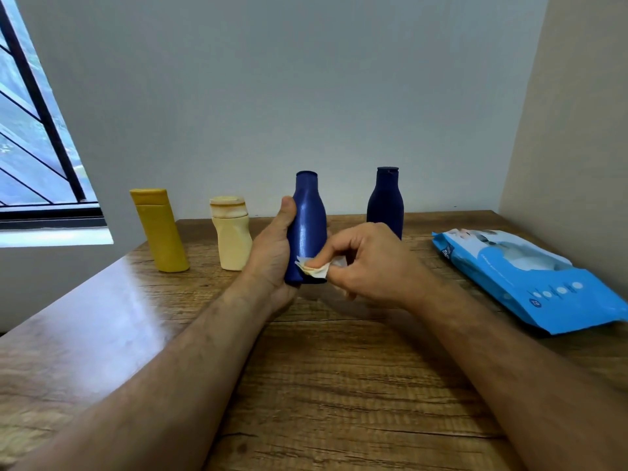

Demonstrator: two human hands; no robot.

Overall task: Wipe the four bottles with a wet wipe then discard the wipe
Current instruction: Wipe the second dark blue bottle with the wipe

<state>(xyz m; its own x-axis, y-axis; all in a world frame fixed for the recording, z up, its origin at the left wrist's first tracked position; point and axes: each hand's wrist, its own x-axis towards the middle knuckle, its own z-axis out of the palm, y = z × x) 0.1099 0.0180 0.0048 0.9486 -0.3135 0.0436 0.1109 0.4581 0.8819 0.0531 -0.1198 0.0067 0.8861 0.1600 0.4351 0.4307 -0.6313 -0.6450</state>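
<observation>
right hand (370,263) pinches wet wipe (314,268) against the low front of blue bottle (306,229), rubbing it | left hand (272,253) wraps that bottle mid-table to steady it | wipe pack (530,280) at right edge, in reach | yellow bottle (159,229), cream bottle (231,232), dark blue bottle (385,202) along back edge, awaiting or done

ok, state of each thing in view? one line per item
Yellow bottle: standing, leaning, cap shut.
Cream bottle: standing, cap stained.
Blue bottle: upright, gripped by left hand.
Dark bottle: standing, untouched.
Wipe: crumpled, pinched by right hand against blue bottle's base.
Wipe pack: lying flat on table.
</observation>
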